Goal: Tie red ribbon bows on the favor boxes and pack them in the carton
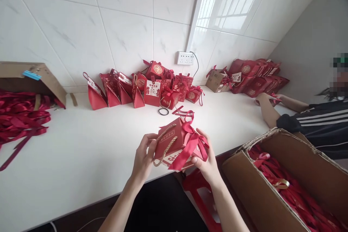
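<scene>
Bare forearms (122, 199) ran up from the lower edge of view. The left hand (143, 156) and right hand (208, 165) held one red gift box (166, 138) between them, tilted, above the near edge of the white table (89, 152). A ribbon bow (186, 150) lay on its right side. Red boxes (153, 92) stood by the tiled wall (125, 40).

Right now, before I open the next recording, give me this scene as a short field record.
Grip: left hand and right hand on opposite sides of a red box
Box details: ribbon bow, cord handles
Behind: black ring, then more boxes along the wall
Left: loose ribbons
Right: open carton holding other ribbons
Co-worker's hand: at a red item
</scene>
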Tool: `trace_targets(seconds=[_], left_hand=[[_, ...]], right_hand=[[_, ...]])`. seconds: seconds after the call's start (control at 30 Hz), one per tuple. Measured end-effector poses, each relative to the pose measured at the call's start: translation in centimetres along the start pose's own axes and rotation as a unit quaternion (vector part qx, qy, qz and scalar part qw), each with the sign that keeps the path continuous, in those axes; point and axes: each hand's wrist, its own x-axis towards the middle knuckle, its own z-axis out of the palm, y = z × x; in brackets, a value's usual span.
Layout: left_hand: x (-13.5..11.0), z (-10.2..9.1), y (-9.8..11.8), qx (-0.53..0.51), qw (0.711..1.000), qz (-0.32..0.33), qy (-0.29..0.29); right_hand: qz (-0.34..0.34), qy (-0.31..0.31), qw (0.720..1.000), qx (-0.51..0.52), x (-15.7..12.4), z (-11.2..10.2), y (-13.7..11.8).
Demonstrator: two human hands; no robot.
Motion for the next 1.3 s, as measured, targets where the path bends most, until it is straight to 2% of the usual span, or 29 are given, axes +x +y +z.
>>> trace_targets(seconds=[0.1, 0.17, 0.27, 0.37, 0.5, 0.6, 0.7, 0.77, 0.8, 0.83, 0.87, 0.93, 0.97, 1.03, 1.1, 1.17, 1.23, 1.3], left_hand=[[-0.2, 0.0, 0.2, -0.011, 1.000, 0.027, -0.006], [-0.4, 0.0, 0.3, 0.000, 0.999, 0.054, -0.001], [-0.4, -0.1, 0.5, 0.049, 0.996, 0.075, 0.019], [-0.4, -0.2, 0.4, 0.093, 0.994, 0.046, 0.019], [-0.3, 0.1, -0.1, 0.107, 0.994, 0.030, -0.006], [-0.1, 0.6, -0.3, 0.105, 0.994, 0.030, -0.026], [0.2, 1.3, -0.4, 0.097, 0.994, 0.035, -0.037], [0.4, 1.9, -0.4, 0.082, 0.995, 0.049, -0.030], [0.6, 2.3, -0.4, 0.072, 0.995, 0.061, -0.018], [0.8, 2.7, -0.3, 0.060, 0.995, 0.076, -0.005], [1.0, 3.3, -0.2, 0.050, 0.994, 0.095, 0.007], [1.5, 4.7, 0.4, 0.036, 0.990, 0.139, 0.009], [1.6, 5.6, 0.8, 0.037, 0.986, 0.161, -0.009], [1.9, 7.8, 1.9, 0.058, 0.972, 0.214, -0.079], [1.9, 10.2, 3.2, 0.097, 0.945, 0.264, -0.169], [1.9, 12.6, 4.3, 0.129, 0.920, 0.284, -0.238], [1.8, 14.6, 5.0, 0.145, 0.909, 0.274, -0.277], [1.7, 16.1, 5.5, 0.148, 0.903, 0.278, -0.291]], right_hand=[[0.027, 0.011, 0.998, 0.050, 0.1, -0.2, 0.8], [0.074, 0.008, 0.992, 0.102, 0.3, -0.2, 1.3], [0.163, 0.017, 0.966, 0.199, 0.7, 0.1, 1.5], [0.223, 0.001, 0.936, 0.271, 0.9, 0.5, 0.9], [0.226, -0.047, 0.922, 0.310, 0.8, 0.6, -0.1], [0.223, -0.027, 0.930, 0.292, 0.3, 0.3, -0.5], [0.191, 0.066, 0.960, 0.194, -0.9, -0.6, -0.6], [0.086, 0.169, 0.981, 0.024, -1.9, -1.6, -0.8], [0.014, 0.218, 0.972, -0.091, -2.5, -2.2, -1.0], [-0.057, 0.254, 0.942, -0.210, -3.0, -2.9, -1.3], [-0.114, 0.272, 0.900, -0.320, -3.5, -3.7, -1.7], [-0.178, 0.268, 0.818, -0.476, -4.4, -5.2, -2.7], [-0.187, 0.258, 0.791, -0.521, -4.8, -5.9, -3.2], [-0.187, 0.249, 0.762, -0.568, -5.6, -7.1, -4.0], [-0.180, 0.256, 0.751, -0.581, -6.4, -8.0, -4.6], [-0.177, 0.259, 0.749, -0.584, -7.0, -8.7, -5.0], [-0.173, 0.259, 0.749, -0.585, -7.5, -9.3, -5.3], [-0.166, 0.259, 0.749, -0.587, -8.0, -9.9, -5.5]])
